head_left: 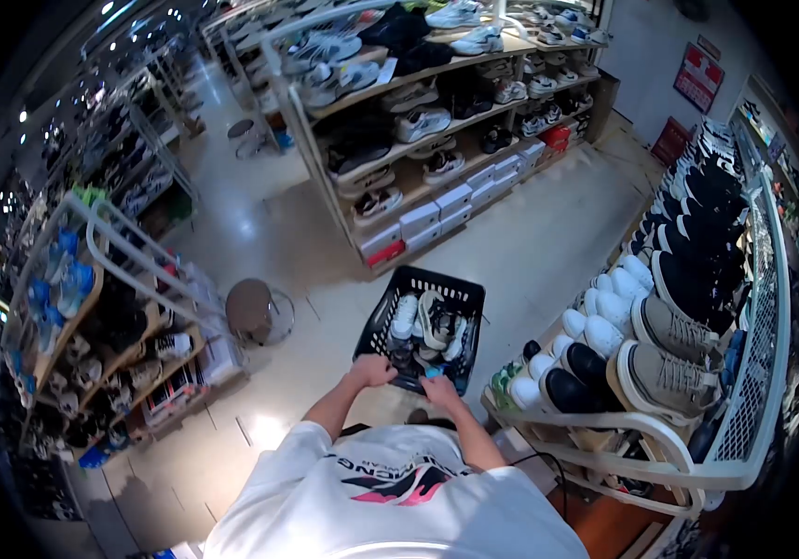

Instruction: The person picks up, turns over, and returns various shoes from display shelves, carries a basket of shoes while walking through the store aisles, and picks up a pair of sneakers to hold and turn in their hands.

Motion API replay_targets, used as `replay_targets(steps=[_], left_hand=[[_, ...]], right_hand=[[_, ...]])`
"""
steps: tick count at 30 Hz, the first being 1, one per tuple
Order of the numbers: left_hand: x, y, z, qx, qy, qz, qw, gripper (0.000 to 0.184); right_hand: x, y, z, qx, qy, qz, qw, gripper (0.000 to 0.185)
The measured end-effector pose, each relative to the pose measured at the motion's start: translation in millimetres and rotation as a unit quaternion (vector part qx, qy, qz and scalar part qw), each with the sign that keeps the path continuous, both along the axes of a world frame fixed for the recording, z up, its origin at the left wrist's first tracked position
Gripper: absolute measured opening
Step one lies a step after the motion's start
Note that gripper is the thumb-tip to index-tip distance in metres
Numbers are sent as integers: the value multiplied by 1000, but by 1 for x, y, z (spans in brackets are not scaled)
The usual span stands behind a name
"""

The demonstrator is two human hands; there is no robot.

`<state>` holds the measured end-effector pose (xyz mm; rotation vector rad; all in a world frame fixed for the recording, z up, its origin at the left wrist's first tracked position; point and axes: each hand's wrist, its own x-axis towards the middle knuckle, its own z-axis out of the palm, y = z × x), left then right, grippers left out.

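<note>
In front of my body is a black plastic shopping basket (476, 296) with several shoes inside. My left hand (376, 371) is closed on the near left part of its rim. On the near right side my right hand (438, 388) also grips the rim, beside a small blue-green thing (433, 372) that I cannot make out. Among the shoes in the basket are a white shoe (404, 316) and a beige shoe (435, 320). My fingers are partly hidden from above.
A shelf rack (362, 168) of sneakers and shoe boxes stands ahead. To the right, a slanted display (753, 429) holds rows of shoes, including tan sneakers (665, 380). A round stool (250, 309) and another shoe rack (120, 335) are on the left.
</note>
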<state>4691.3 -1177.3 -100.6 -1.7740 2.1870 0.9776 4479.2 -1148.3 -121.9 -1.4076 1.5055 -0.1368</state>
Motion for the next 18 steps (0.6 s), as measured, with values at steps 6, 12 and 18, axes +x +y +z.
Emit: replay_targets(steps=[6,12,18], left_hand=[[-25,-142,-27,91,37,-114,989,40],[-58,-270,-23,51,31,-151,987,40],[-114,-399,-42,41,46,-231,971,44]], right_hand=[[-25,-104,-17,35,-35,-80,996,49],[-38,-200,-33,-60,27,-163,985,46],[-71,-292,-33,-172,42,-367,913,34]])
